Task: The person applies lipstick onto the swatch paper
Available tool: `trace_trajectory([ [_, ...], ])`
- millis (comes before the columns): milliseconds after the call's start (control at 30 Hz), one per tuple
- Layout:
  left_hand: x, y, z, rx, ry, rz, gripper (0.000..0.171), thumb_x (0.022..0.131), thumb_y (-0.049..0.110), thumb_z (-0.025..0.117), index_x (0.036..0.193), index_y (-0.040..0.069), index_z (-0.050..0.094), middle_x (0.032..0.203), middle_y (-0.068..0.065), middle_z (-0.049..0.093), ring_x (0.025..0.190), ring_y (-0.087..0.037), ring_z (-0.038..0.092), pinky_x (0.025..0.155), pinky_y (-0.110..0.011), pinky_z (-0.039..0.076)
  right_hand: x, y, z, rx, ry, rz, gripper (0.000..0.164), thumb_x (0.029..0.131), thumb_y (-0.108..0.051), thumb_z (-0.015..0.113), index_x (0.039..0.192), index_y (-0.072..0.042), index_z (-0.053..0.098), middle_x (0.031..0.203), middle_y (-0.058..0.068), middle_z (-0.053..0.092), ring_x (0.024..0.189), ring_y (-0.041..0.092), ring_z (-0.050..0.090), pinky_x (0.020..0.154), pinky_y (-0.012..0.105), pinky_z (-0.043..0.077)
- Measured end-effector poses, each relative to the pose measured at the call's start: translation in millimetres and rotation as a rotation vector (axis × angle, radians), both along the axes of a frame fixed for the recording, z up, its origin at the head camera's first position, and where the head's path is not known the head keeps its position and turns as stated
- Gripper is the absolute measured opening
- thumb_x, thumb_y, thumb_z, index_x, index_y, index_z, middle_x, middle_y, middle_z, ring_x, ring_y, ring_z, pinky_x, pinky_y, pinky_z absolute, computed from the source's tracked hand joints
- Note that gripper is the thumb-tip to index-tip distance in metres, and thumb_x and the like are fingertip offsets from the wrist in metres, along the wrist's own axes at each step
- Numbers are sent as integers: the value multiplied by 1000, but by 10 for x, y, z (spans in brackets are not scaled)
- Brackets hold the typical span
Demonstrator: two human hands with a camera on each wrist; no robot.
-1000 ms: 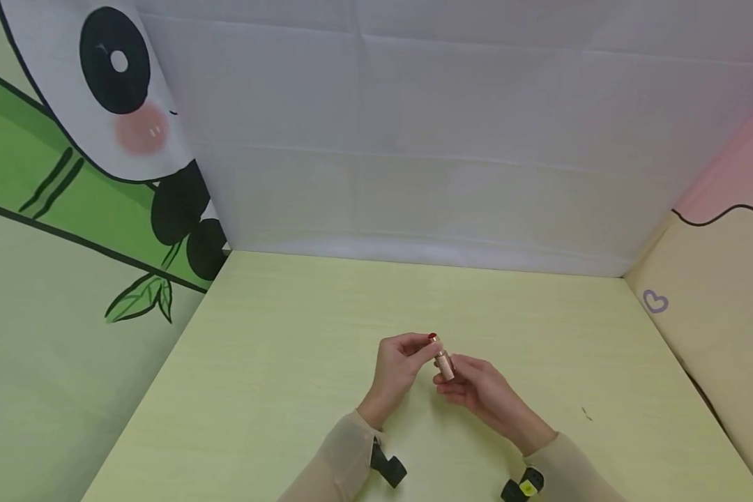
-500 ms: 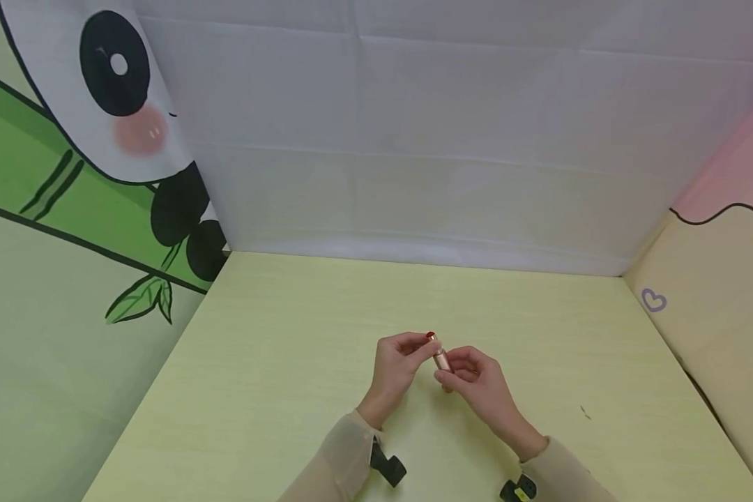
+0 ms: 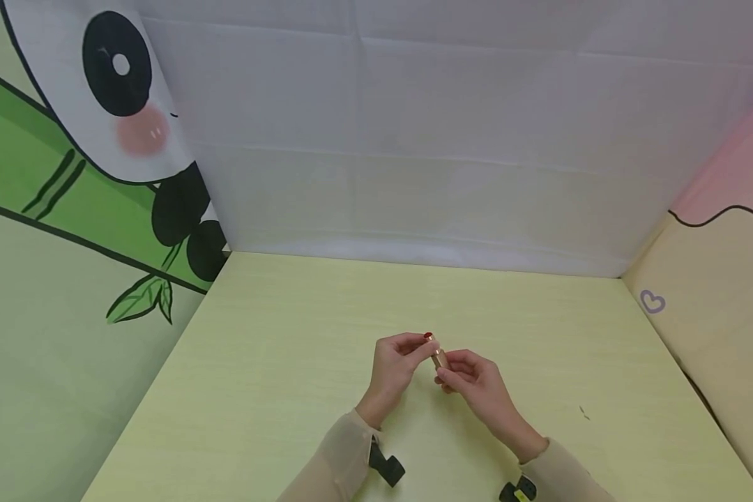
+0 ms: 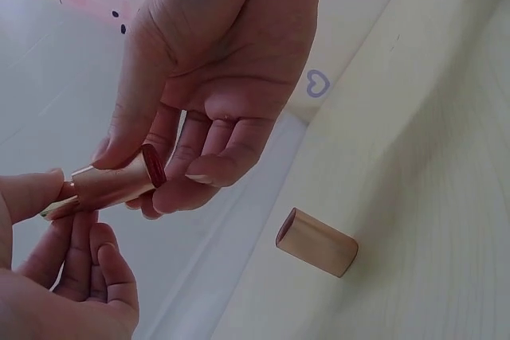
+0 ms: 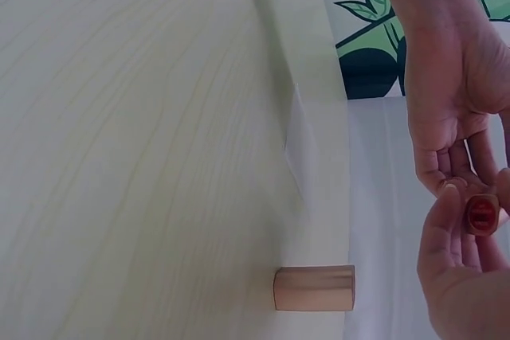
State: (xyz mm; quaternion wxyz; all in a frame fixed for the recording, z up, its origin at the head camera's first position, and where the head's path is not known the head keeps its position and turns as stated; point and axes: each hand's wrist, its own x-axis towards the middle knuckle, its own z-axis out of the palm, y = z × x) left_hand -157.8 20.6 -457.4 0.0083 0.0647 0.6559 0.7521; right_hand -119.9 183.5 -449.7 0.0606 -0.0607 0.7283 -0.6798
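Observation:
A gold lipstick tube [image 3: 439, 358] with a red tip is held tilted between both hands above the table. My left hand [image 3: 392, 366] pinches its upper end between thumb and fingers. The lower body is gripped by my right hand [image 3: 482, 390], thumb on the near side and fingers behind. The left wrist view shows the right thumb lying along the gold base [image 4: 115, 185]. In the right wrist view the base's dark red underside [image 5: 483, 214] faces the camera. A gold lipstick cap [image 4: 317, 243] lies on its side on the table, hidden behind the hands in the head view.
The pale yellow wood-grain table [image 3: 288, 314] meets a white cloth backdrop [image 3: 414, 153] at the back. Printed panels stand at left and right. A small dark mark [image 3: 585, 412] shows on the table at right. Black straps with small cameras sit at both wrists.
My right hand has shifted its hold on the lipstick's base, its thumb now on the near side. The lipstick has moved slightly left. My left hand stays nearly still.

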Motion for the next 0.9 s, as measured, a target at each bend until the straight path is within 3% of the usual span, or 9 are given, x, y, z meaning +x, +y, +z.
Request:
trace_trajectory([
  [167,1,-41,-10,-8,-30,-1,22,81,19,79,95,3,75,86,-5,71,80,-17,65,76,-30,50,11,-20,-26,-36,-34,-27,30,91,-9,66,115,6,59,105,23,64,89,30,66,76,42,53],
  [300,-7,-87,-20,0,-51,-4,25,79,22,80,95,3,75,87,-5,71,81,-17,65,77,-30,49,12,-41,-19,-70,-9,-60,29,91,-10,66,115,6,61,102,23,65,84,28,67,74,47,53],
  [500,-15,-140,-10,11,-66,1,28,78,26,81,94,3,74,86,-6,71,80,-18,64,75,-30,47,-10,-70,-13,-81,36,-106,30,91,-12,65,116,5,61,103,22,65,85,25,67,74,42,54],
  [700,-5,-188,-35,35,-97,0,28,78,23,81,93,1,73,86,-6,71,81,-18,66,76,-29,49,-31,-108,30,-151,-84,-153,33,91,-12,66,119,4,60,107,22,64,92,26,65,76,32,53],
  [900,-26,-226,-38,107,-68,-41,29,77,17,81,96,-3,72,89,-10,71,83,-20,67,79,-32,52,-89,-136,92,-278,-204,-195,41,91,-17,66,123,8,57,102,18,65,87,21,64,73,25,52],
])
